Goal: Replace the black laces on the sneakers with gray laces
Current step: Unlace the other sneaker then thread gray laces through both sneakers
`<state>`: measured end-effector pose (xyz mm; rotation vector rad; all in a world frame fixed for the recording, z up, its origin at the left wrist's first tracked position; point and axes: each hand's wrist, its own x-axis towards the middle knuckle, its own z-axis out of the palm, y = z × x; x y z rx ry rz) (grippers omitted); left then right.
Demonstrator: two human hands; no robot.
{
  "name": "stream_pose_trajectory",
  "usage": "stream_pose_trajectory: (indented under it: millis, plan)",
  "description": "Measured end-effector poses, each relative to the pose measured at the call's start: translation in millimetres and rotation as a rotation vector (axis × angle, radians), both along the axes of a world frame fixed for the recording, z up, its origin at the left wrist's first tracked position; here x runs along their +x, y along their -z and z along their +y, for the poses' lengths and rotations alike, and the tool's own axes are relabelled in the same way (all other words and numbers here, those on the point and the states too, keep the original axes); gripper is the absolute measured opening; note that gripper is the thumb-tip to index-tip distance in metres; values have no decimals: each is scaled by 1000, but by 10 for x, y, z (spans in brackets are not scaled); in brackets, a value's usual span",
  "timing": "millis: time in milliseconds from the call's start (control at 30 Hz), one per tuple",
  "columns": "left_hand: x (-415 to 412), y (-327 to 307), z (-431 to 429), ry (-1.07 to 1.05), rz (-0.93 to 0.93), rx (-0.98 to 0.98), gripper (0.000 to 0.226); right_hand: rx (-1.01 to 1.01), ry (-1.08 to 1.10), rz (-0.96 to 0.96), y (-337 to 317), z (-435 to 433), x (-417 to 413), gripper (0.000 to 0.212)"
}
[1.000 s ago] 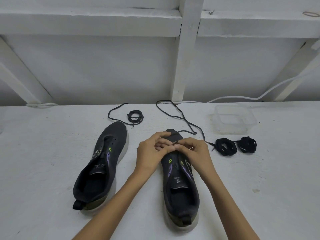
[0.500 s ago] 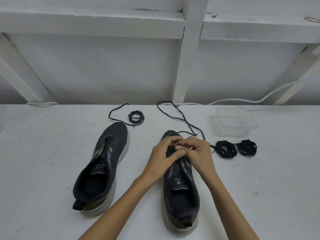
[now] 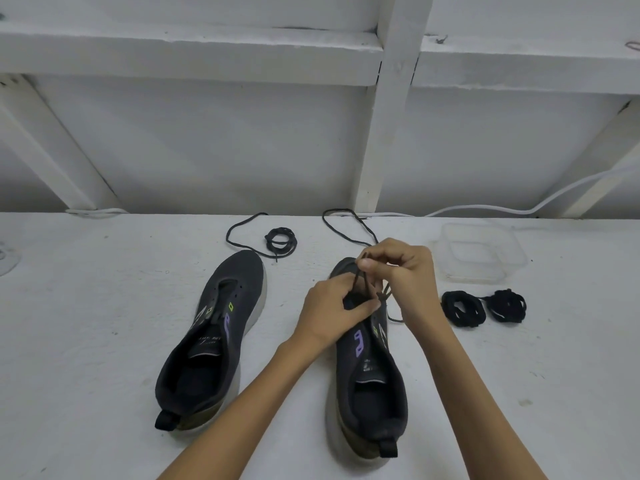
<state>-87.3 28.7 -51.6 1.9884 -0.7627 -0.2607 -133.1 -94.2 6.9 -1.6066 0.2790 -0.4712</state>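
Two dark sneakers lie on the white table with toes pointing away. The left sneaker (image 3: 213, 337) has no lace in it. Over the right sneaker (image 3: 369, 368) my left hand (image 3: 330, 311) holds the upper near the front eyelets. My right hand (image 3: 403, 271) pinches a thin dark grey lace (image 3: 349, 232) and lifts it above the toe; the lace's free part loops back toward the wall. Another thin lace (image 3: 278, 239) lies partly coiled behind the left sneaker. Two bundled black laces (image 3: 483, 308) sit to the right.
A clear plastic container (image 3: 479, 252) stands behind the black bundles. A white cable (image 3: 519, 209) runs along the table's back edge by the white wall and its wooden posts.
My right hand has risen and pulled the lace up away from the front eyelets. My left hand has stayed on the shoe's upper.
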Motion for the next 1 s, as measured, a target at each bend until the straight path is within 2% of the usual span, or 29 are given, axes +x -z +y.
stream_pose_trajectory:
  millis: [100, 167, 233, 300, 400, 533, 700, 867, 1000]
  plan:
    - [119, 88, 72, 14, 94, -32, 25, 0, -44, 26, 77, 44, 30, 18]
    - [143, 122, 123, 41, 120, -74, 18, -20, -70, 38, 123, 57, 12, 8]
    - [133, 118, 138, 81, 100, -109, 15, -36, -76, 35, 135, 34, -9, 6]
    - [128, 96, 129, 126, 36, -115, 21, -49, -64, 21, 126, -12, -27, 13]
    - [160, 82, 119, 144, -86, -21, 21, -55, -62, 31, 107, -65, -70, 19]
    - [194, 44, 111, 161, -134, 104, 29, 11, -73, 48, 96, -56, -87, 19]
    - [218, 42, 132, 138, -186, 178, 30, 114, -25, -101, -195, -72, -6, 13]
    - [212, 52, 104, 139, -118, 167, 27, 128, -56, -197, -524, -84, 221, 12]
    - [206, 88, 147, 131, -51, 124, 22, 340, 21, -421, -1027, -180, 459, 23]
